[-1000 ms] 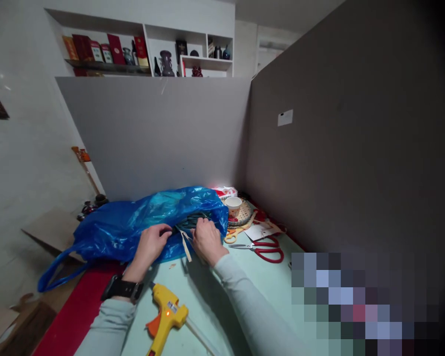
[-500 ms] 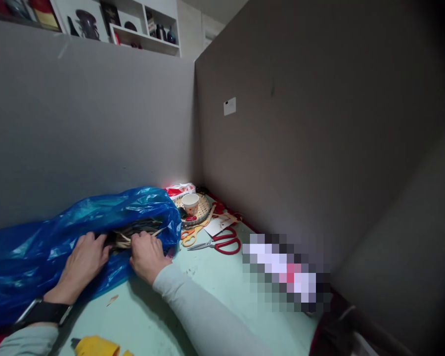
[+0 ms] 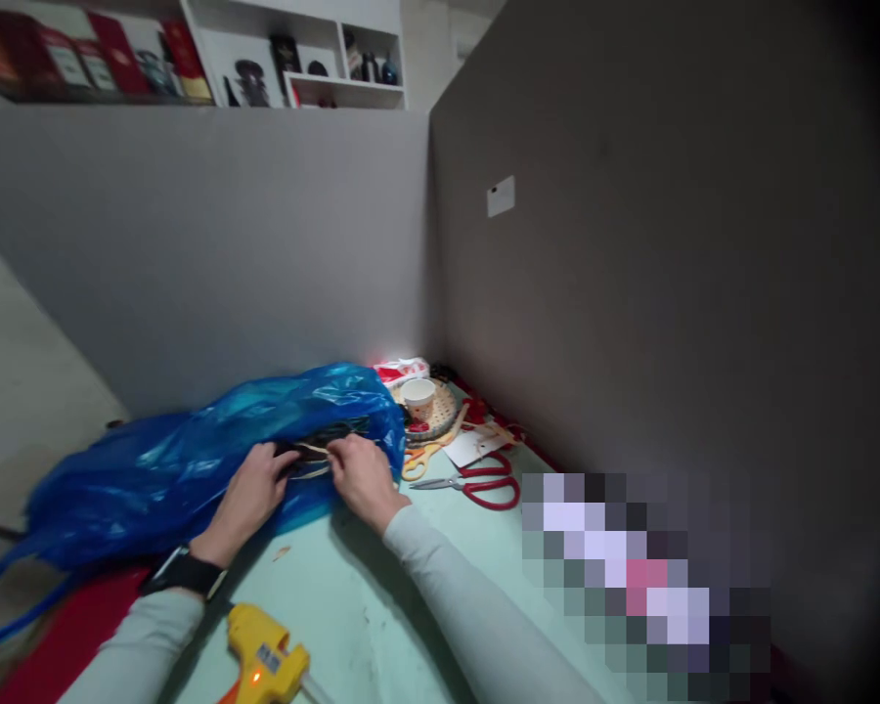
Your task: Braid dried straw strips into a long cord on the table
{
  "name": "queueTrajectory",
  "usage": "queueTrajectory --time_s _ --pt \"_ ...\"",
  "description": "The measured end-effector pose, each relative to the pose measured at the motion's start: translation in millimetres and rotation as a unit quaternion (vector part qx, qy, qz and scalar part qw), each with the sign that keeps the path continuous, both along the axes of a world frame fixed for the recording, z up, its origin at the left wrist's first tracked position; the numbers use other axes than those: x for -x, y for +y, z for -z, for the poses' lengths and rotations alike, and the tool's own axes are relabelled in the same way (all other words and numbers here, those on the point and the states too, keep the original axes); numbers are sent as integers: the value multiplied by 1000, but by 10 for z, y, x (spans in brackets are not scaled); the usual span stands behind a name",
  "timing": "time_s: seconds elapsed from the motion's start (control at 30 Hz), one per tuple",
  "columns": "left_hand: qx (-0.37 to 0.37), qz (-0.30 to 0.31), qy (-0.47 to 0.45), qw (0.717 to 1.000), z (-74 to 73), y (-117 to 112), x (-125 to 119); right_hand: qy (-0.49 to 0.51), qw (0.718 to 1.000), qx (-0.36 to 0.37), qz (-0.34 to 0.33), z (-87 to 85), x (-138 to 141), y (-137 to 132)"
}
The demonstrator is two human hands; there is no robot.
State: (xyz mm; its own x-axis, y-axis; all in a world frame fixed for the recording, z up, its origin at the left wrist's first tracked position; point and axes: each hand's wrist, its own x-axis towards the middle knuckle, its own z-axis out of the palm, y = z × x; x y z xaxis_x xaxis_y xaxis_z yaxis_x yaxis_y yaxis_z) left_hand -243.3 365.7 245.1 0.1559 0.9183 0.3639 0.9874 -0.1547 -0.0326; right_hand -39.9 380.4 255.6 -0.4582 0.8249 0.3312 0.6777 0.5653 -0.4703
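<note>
A large blue plastic bag (image 3: 191, 460) lies on its side on the pale green table (image 3: 381, 606). Its mouth faces me, with dark and tan strips (image 3: 315, 452) showing inside. My left hand (image 3: 253, 489) rests at the bag's opening, fingers curled on the plastic edge and the strips. My right hand (image 3: 363, 474) is at the same opening, fingers bent and pinching a tan strip. A black watch (image 3: 183, 572) is on my left wrist.
A yellow glue gun (image 3: 264, 665) with a lit lamp lies near the front edge. Red scissors (image 3: 484, 484), orange scissors (image 3: 418, 458), a paper cup (image 3: 418, 396) on a woven tray (image 3: 440, 420) and white cards sit right of the bag. Grey partitions (image 3: 631, 254) wall the back and right.
The view has swung back left and the glue gun shows more. Both hands stay at the bag's mouth, working the strips; one second ago a tan strip hung out over the table.
</note>
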Motion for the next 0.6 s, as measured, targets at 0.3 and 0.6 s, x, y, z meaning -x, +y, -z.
queueTrajectory --time_s 0.3,0.6 --pt "-40 -84 -29 995 -229 48 230 -78 996 -1 -50 -23 -27 97" --pt "-43 -128 -65 989 -367 316 488 -118 988 -86 -47 -178 161 479"
